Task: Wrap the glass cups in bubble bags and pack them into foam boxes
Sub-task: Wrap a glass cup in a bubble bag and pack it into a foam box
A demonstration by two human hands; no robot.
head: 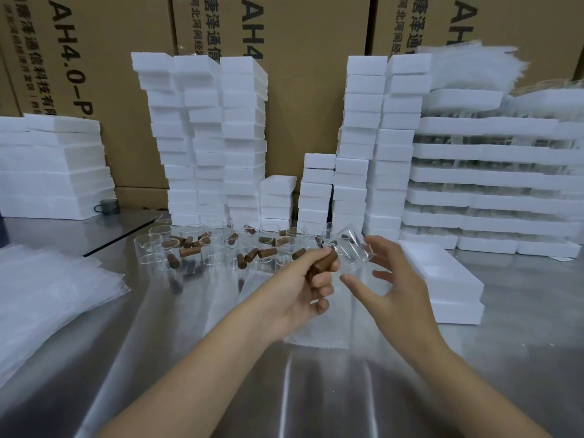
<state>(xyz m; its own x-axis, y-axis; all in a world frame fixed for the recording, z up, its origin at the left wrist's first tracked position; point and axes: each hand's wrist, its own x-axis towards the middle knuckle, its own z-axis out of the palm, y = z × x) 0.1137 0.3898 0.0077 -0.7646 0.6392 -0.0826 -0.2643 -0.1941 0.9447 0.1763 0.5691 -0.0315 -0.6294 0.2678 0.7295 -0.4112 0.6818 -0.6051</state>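
- Head view: the left hand (303, 282) is raised above the counter (316, 390). Its grip is clenched round a brown, rounded wooden handle (324, 263).
- The handle belongs to a clear glass cup (349, 245), thin-walled and cylindrical, held tilted in the air between the two hands.
- The right hand (398, 279) is just beside the cup's body. Its grip is released, fingers spread and nearly straight, thumb up by the glass wall. Whether it touches the glass cannot be told.
- A bubble bag (316, 333), translucent white with a dimpled texture, lies flat on the counter directly under the hands.
- The counter is brushed metal, with streaky reflections.
- An open foam box (442, 273), white and rectangular with a shallow recess, sits near the right hand, on another foam block.
- A cluster of loose glass cups (208, 248) stands at the back of the counter, with brown wooden handles lying at mixed angles among them.
- A fanned pile of bubble bags (47, 295) covers the counter's left edge.
- Tall columns of stacked foam boxes (221, 137) rise behind the cups, grainy white and slightly uneven.
- Wide foam trays (489, 172) are layered at right, with glassware between the layers.
- Brown cardboard cartons (300, 58) with dark print form the backdrop.
- A small grey mug (109, 207) stands far left.
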